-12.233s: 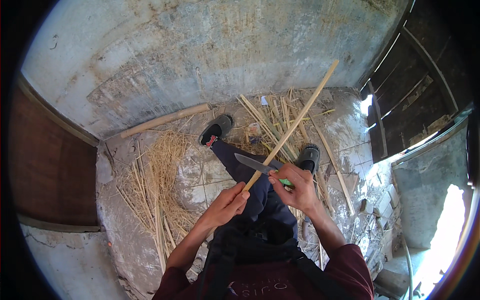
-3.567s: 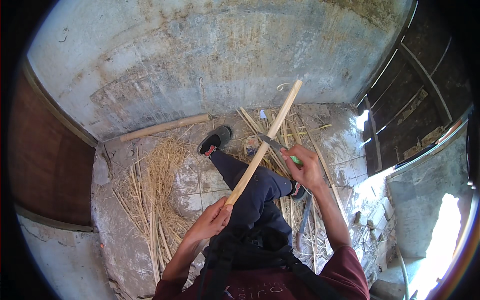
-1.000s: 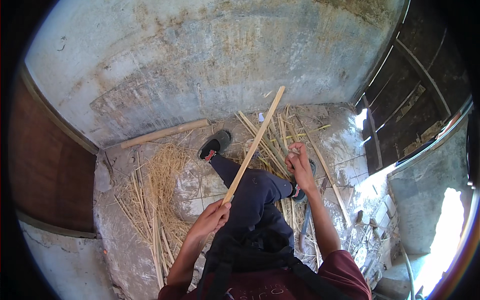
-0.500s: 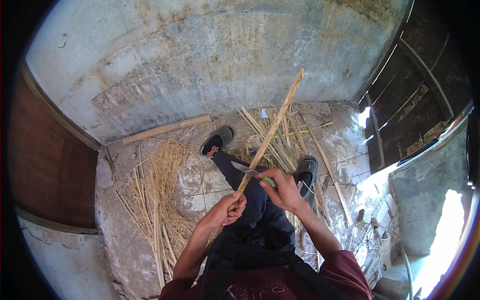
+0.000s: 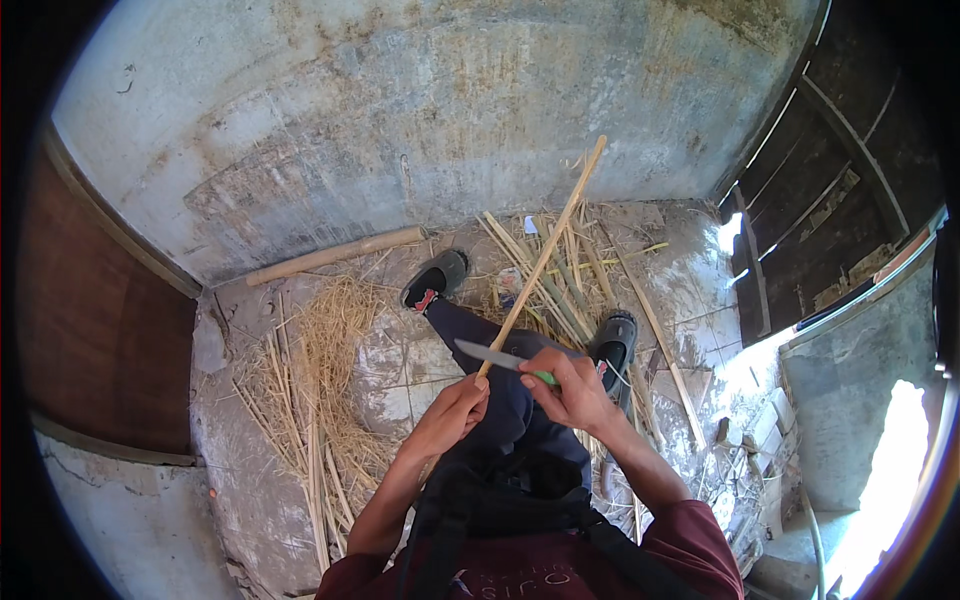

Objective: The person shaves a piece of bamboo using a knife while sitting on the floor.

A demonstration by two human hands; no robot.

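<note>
Strip (image 5: 548, 245) in left hand (image 5: 455, 412), knife (image 5: 500, 359) in right hand (image 5: 570, 392)

Clenched in left hand: strip, near lower end, slanting up and rightward. Grasped by green handle (image 5: 546, 378) in right hand: knife, crossing strip. Since half a second ago: strip turned narrower side up, blade (image 5: 478, 350) nearer left hand. Around: straw (image 5: 338, 325) at left, pole (image 5: 335, 256) along wall (image 5: 400, 130), rubble (image 5: 765, 425) at right. Beneath strip, blocking view of floor: leg (image 5: 507, 415) and loose sticks (image 5: 562, 295).

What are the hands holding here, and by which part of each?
The left hand grips a long pale strip by its lower part, nearest the body; the right hand holds a knife by its green handle.
</note>
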